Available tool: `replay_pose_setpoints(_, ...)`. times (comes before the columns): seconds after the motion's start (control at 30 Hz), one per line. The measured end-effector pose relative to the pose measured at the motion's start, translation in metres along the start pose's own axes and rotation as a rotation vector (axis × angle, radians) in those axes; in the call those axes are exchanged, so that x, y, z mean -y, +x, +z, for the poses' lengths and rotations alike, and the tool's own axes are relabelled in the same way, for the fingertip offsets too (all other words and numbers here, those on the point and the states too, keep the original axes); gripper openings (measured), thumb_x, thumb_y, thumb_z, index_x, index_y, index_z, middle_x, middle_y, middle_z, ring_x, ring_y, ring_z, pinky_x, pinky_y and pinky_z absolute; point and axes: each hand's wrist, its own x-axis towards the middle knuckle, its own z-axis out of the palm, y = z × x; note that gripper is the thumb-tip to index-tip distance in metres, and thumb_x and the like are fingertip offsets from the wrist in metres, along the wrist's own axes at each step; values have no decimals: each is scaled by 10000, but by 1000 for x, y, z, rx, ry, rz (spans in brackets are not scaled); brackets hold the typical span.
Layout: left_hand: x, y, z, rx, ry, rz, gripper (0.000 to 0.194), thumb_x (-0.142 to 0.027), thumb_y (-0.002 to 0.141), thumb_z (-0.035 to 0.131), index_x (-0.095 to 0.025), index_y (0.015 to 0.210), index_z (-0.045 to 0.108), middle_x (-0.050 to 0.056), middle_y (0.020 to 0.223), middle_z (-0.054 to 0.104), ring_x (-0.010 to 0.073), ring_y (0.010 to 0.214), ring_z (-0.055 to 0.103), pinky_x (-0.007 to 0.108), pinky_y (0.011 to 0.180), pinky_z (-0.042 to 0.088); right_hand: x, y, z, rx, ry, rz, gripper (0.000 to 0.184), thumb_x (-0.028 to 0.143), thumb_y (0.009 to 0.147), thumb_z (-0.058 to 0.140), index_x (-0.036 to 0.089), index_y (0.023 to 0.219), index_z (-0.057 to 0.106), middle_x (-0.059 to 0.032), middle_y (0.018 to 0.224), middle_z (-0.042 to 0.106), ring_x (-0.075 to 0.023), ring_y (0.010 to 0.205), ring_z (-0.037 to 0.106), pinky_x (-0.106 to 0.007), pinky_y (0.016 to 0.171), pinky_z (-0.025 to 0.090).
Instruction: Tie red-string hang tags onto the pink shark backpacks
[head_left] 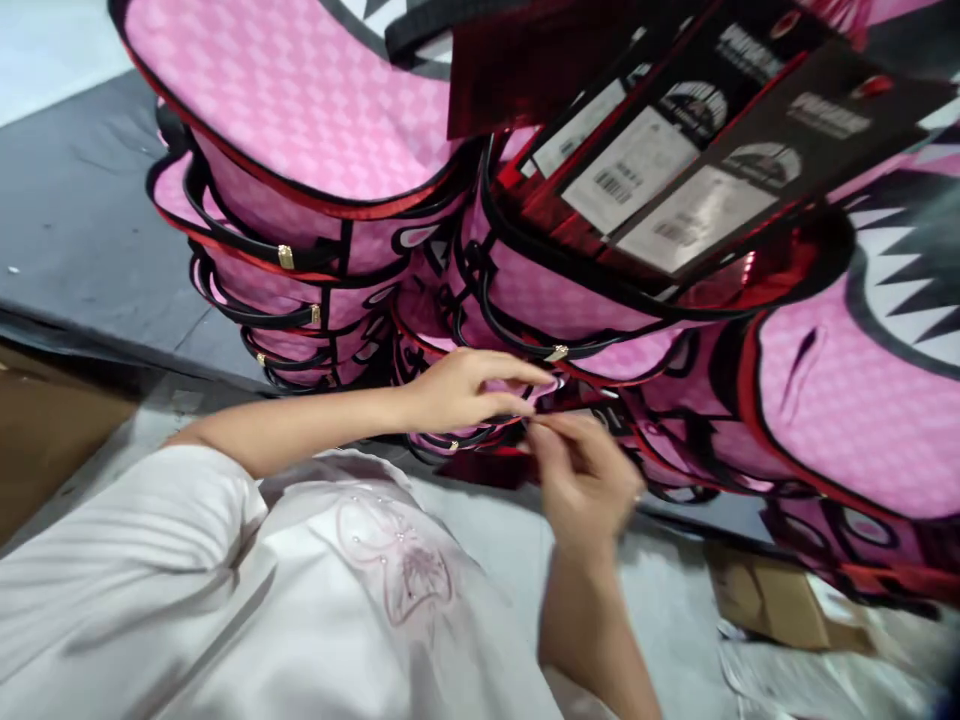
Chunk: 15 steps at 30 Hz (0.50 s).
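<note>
The left hand point(465, 390) and right hand point(589, 480) are together at the fingertips, just beside the open pink bag point(585, 300). Whether either is clamped on anything cannot be told; their close pose suggests fine handling. Hang tags point(697, 215) stand in the bag's mouth, probably for ready reach. Piled pink bags point(292, 110) presumably save space on the grey table point(82, 220).

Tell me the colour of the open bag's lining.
The lining is red, clearest in the head view.
</note>
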Motion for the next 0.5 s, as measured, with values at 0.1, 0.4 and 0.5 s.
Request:
replay_pose_setpoints(0.1, -2, -35, -7, 48, -172, 6, 201, -271, 789, 652, -128, 900, 740, 57, 917, 740, 156, 844, 679, 225, 737, 528, 1, -5, 76, 52, 166, 107, 106, 253, 838, 582, 231, 877, 679, -26, 855, 674, -172, 771, 645, -325, 717, 522)
replay_pose_setpoints(0.4, 71, -71, -81, 66, -196, -170, 252, -321, 858, 561, -135, 855, 731, 55, 860, 732, 155, 814, 669, 242, 744, 517, 6, -47, 198, 62, 326, 463, 215, 370, 855, 570, 169, 811, 635, 1, 719, 631, -132, 668, 600, -254, 669, 483)
replay_pose_setpoints(0.5, 104, -79, -93, 17, -119, -269, 247, -314, 865, 545, -132, 883, 711, 31, 749, 711, 123, 699, 650, 219, 698, 505, -8, -60, 216, 67, 95, 487, 281, 376, 901, 498, 158, 990, 650, -47, 868, 688, -154, 794, 628, -269, 770, 483)
